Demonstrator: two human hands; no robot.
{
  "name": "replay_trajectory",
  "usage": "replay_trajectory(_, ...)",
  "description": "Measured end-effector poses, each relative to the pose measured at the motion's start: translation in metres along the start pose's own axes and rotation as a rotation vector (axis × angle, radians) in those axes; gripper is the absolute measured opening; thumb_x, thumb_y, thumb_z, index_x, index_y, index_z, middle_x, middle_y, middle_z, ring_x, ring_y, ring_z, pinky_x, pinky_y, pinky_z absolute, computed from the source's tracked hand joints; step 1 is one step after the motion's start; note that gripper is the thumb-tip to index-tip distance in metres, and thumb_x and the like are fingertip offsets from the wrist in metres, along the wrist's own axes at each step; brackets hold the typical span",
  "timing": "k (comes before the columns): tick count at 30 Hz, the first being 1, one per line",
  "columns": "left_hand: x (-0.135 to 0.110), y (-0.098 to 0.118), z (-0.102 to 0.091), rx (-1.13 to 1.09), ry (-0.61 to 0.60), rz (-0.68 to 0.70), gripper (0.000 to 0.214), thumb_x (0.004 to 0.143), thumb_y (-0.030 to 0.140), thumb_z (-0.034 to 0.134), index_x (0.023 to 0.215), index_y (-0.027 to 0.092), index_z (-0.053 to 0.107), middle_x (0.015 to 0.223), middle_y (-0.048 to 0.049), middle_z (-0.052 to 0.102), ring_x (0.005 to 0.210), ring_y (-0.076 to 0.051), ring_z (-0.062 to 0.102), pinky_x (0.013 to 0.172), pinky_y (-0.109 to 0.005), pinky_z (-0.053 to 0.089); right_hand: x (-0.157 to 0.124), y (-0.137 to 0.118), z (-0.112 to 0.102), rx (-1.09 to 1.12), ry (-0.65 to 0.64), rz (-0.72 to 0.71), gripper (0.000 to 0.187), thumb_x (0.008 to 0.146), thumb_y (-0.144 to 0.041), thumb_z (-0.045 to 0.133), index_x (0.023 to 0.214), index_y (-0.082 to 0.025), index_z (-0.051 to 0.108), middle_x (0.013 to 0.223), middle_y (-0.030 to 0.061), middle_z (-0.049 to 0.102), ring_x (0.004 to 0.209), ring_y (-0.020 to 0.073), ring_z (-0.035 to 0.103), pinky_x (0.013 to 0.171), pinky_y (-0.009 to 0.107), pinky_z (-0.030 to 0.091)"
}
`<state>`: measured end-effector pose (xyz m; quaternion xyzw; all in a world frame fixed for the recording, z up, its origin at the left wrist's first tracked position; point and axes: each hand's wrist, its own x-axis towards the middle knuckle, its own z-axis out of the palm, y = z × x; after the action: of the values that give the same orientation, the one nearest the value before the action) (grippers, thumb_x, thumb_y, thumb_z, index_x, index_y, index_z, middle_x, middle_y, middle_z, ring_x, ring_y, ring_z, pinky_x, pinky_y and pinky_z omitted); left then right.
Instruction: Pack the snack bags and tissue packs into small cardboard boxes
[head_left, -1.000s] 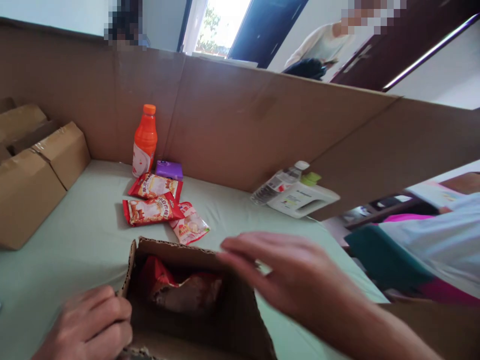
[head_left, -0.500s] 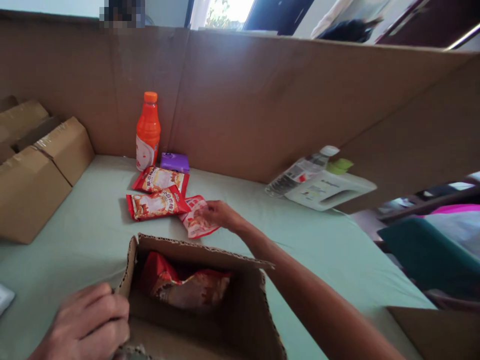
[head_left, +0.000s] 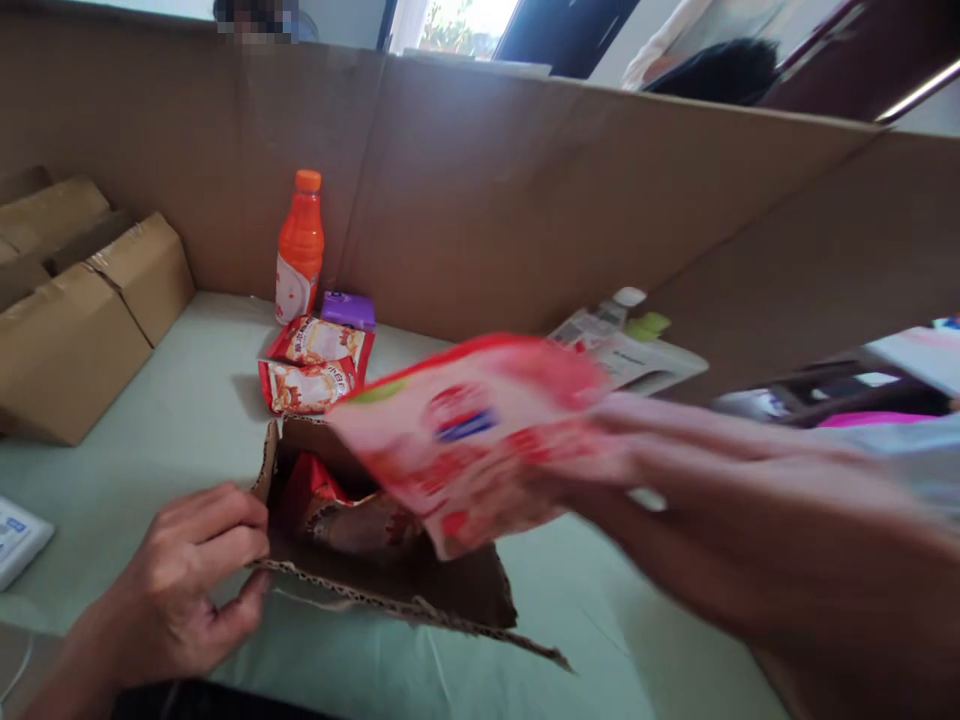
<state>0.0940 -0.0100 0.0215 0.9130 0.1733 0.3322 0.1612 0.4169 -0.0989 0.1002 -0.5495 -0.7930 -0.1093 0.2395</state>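
Note:
My left hand grips the left edge of an open cardboard box, fingers closed on its wall. Inside the box lies a red snack packet, partly covered from view. My right hand, blurred by motion, is closed on a pink and red snack packet held above the box's right side. Just behind the box, two red and white snack packets overlap on the green cloth.
An orange bottle stands by a cardboard wall, with a purple packet beside it. Brown cartons are at left. A clear bottle and a white jug lean at right. A white device lies near the left edge.
My right hand has lifted the pink packet off the cloth and brought it nearer, over the box. The box has tipped, its opening turning, with my left hand still on its edge.

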Motion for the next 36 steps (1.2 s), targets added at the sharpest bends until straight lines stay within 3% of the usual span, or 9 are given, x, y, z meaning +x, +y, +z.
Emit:
replay_trajectory(4, 0.000, 0.000, -0.001, -0.027, 0.003, -0.005, 0.016, 0.083, 0.004, 0.055, 0.083, 0.020, 0.057, 0.084, -0.0012, 0.063, 0.074, -0.012, 0.059, 0.067, -0.024, 0.047, 0.016, -0.029, 0.034, 0.125, -0.230, -0.325, 0.039, 0.104, -0.014, 0.040, 0.070, -0.021, 0.057, 0.063, -0.0005, 0.062, 0.053, 0.0132, 0.051, 0.057, 0.029, 0.039)
replay_trajectory(7, -0.002, 0.000, -0.001, -0.032, 0.009, -0.018, 0.015, 0.084, 0.005, 0.054, 0.081, 0.020, 0.057, 0.082, -0.0010, 0.062, 0.073, -0.012, 0.058, 0.067, -0.025, 0.048, 0.019, -0.035, 0.053, 0.217, -0.449, -0.283, 0.031, 0.103, -0.021, 0.046, 0.080, -0.021, 0.067, 0.073, 0.0013, 0.070, 0.062, 0.0149, 0.061, 0.062, 0.028, 0.044)
replay_trajectory(10, -0.002, 0.001, -0.002, -0.020, 0.016, -0.022, 0.016, 0.085, 0.005, 0.053, 0.080, 0.020, 0.057, 0.081, -0.0009, 0.062, 0.072, -0.012, 0.057, 0.066, -0.025, 0.047, 0.018, -0.034, 0.053, 0.338, -0.524, -0.194, 0.028, 0.104, -0.029, 0.047, 0.107, -0.027, 0.075, 0.095, 0.0020, 0.078, 0.082, 0.0176, 0.071, 0.074, 0.029, 0.053)
replay_trajectory(15, -0.006, 0.000, -0.002, 0.033, 0.017, 0.000, 0.017, 0.085, 0.004, 0.055, 0.089, 0.020, 0.060, 0.089, -0.0024, 0.064, 0.077, -0.012, 0.062, 0.068, -0.024, 0.051, 0.000, -0.019, 0.019, 0.358, -0.292, -0.059, 0.027, 0.103, -0.033, 0.051, 0.116, -0.033, 0.074, 0.101, 0.0014, 0.079, 0.087, 0.0191, 0.074, 0.078, 0.034, 0.058)
replay_trajectory(20, -0.032, -0.008, 0.010, 0.090, 0.244, -0.071, 0.042, 0.082, 0.005, 0.065, 0.119, 0.023, 0.059, 0.144, -0.0108, 0.048, 0.105, -0.018, 0.063, 0.090, -0.033, 0.057, -0.071, -0.005, 0.001, 0.296, -0.015, 0.194, 0.032, 0.094, -0.041, 0.065, 0.125, -0.041, 0.070, 0.099, 0.0025, 0.079, 0.087, 0.0260, 0.076, 0.070, 0.038, 0.061)
replay_trajectory(24, -0.044, -0.011, 0.021, -0.089, 0.256, -0.177, 0.060, 0.083, 0.009, 0.068, 0.138, 0.025, 0.049, 0.137, -0.0117, 0.055, 0.121, -0.026, 0.059, 0.103, -0.045, 0.054, -0.115, -0.015, 0.026, 0.302, -0.033, 0.245, 0.057, 0.092, -0.063, 0.058, 0.142, -0.037, 0.058, 0.118, 0.0071, 0.075, 0.102, 0.0314, 0.073, 0.077, 0.043, 0.062)
replay_trajectory(27, -0.039, -0.007, 0.026, -0.085, 0.184, -0.163, 0.058, 0.086, 0.012, 0.066, 0.140, 0.021, 0.048, 0.126, -0.0117, 0.065, 0.121, -0.025, 0.061, 0.103, -0.042, 0.055, -0.117, -0.029, 0.056, 0.252, -0.011, 0.184, 0.069, 0.091, -0.070, 0.053, 0.147, -0.029, 0.052, 0.125, 0.0101, 0.072, 0.111, 0.0317, 0.070, 0.085, 0.046, 0.060)
replay_trajectory(32, -0.025, 0.006, 0.031, 0.054, 0.169, -0.143, 0.029, 0.093, 0.022, 0.063, 0.121, 0.019, 0.060, 0.103, -0.0058, 0.076, 0.109, -0.019, 0.068, 0.095, -0.029, 0.057, -0.104, -0.046, 0.091, 0.270, 0.112, 0.141, 0.047, 0.093, -0.036, 0.066, 0.138, -0.027, 0.054, 0.111, 0.0080, 0.076, 0.105, 0.0286, 0.070, 0.088, 0.046, 0.060)
replay_trajectory(36, -0.023, 0.009, 0.032, 0.109, 0.186, -0.247, 0.035, 0.096, 0.026, 0.060, 0.130, 0.020, 0.055, 0.101, -0.0043, 0.077, 0.097, -0.017, 0.074, 0.088, -0.026, 0.060, -0.109, -0.046, 0.094, 0.258, 0.186, 0.275, 0.056, 0.094, -0.035, 0.064, 0.147, -0.028, 0.047, 0.135, 0.0152, 0.061, 0.118, 0.0312, 0.065, 0.090, 0.047, 0.060)
